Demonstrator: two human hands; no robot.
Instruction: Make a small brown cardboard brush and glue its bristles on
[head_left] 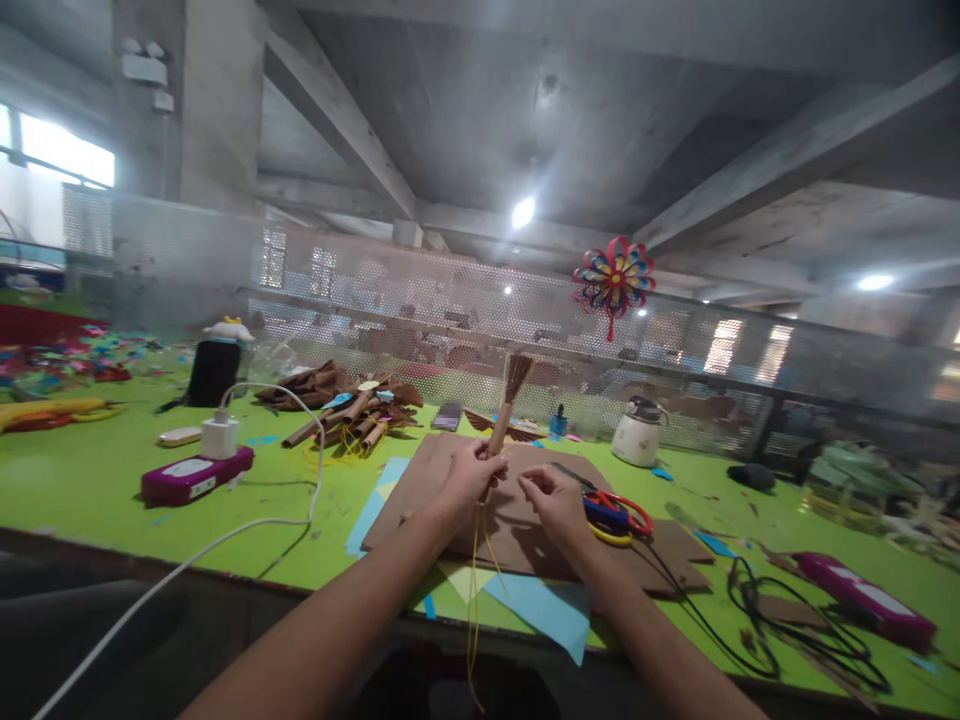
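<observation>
My left hand point(471, 473) is closed around a small brown paper broom point(507, 398), holding it upright with its fringed end at the top. A thin yellow string point(475, 590) hangs from the broom's handle down past the table edge. My right hand point(550, 497) is beside it, fingers pinched together at the string near the handle. Both hands hover over a sheet of brown cardboard point(525, 520) lying on the green table point(105, 480).
Scissors with red, blue and yellow handles point(616, 512) lie right of my hands. A pile of similar brown brooms point(352, 410) sits at the back left. A white charger on a purple box point(196, 470), black cables point(780, 620), a white kettle point(637, 432) and blue paper pieces point(547, 615) are around.
</observation>
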